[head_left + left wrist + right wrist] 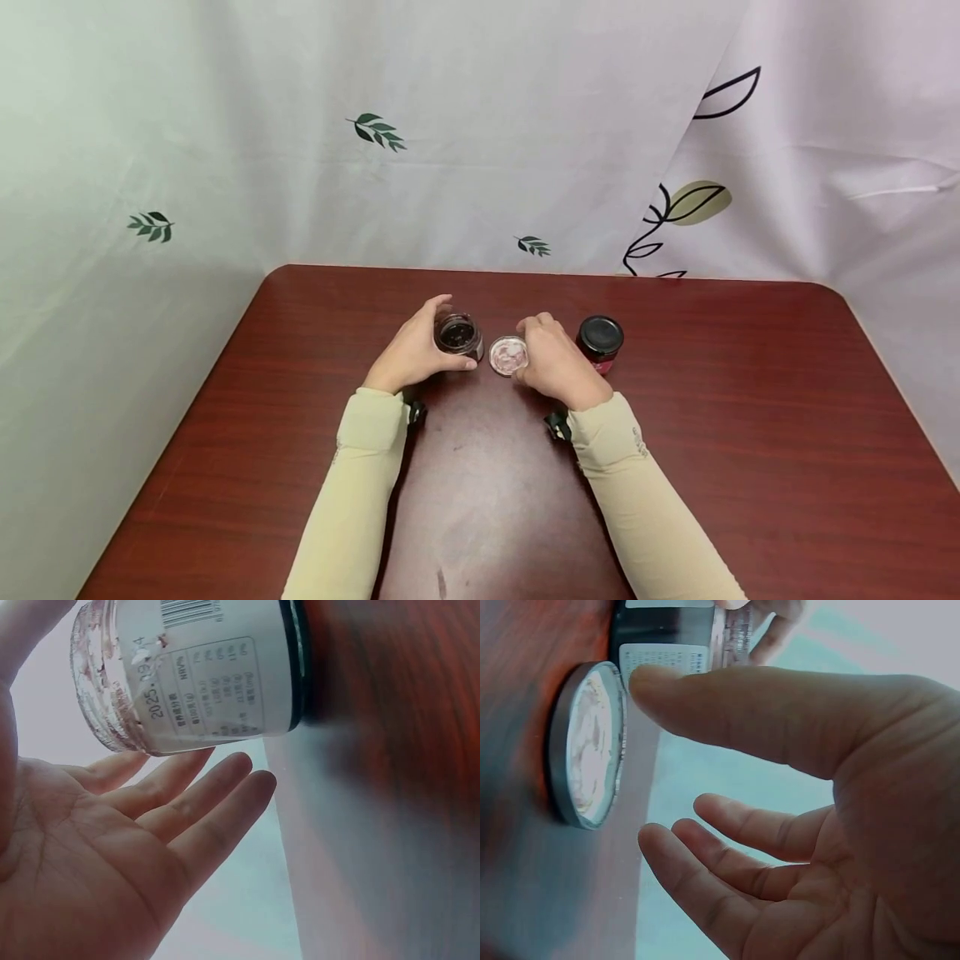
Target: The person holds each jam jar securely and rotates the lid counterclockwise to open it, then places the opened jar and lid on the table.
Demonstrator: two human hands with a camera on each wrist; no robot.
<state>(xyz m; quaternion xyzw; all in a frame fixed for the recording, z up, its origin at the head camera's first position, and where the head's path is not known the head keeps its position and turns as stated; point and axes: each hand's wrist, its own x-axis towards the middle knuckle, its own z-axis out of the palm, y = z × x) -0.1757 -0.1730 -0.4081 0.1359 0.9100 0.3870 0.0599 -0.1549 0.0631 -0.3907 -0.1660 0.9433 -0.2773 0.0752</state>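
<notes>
An uncapped glass jar [458,335] with dark contents stands upright on the table, its rim smeared. My left hand [416,346] holds it loosely from the left, thumb at the near side and fingers around the far side. In the left wrist view the jar [202,675] shows a white printed label above the left hand's fingers [217,829]. To the jar's right a round lid [508,356] lies with its smeared inner face up. My right hand [555,358] is beside this lid [592,750], thumb and fingers spread apart with nothing between them.
A second jar [600,340] with a black lid stands just right of my right hand. The dark red wooden table [750,417] reaches back to a pale curtain [480,150] printed with leaves.
</notes>
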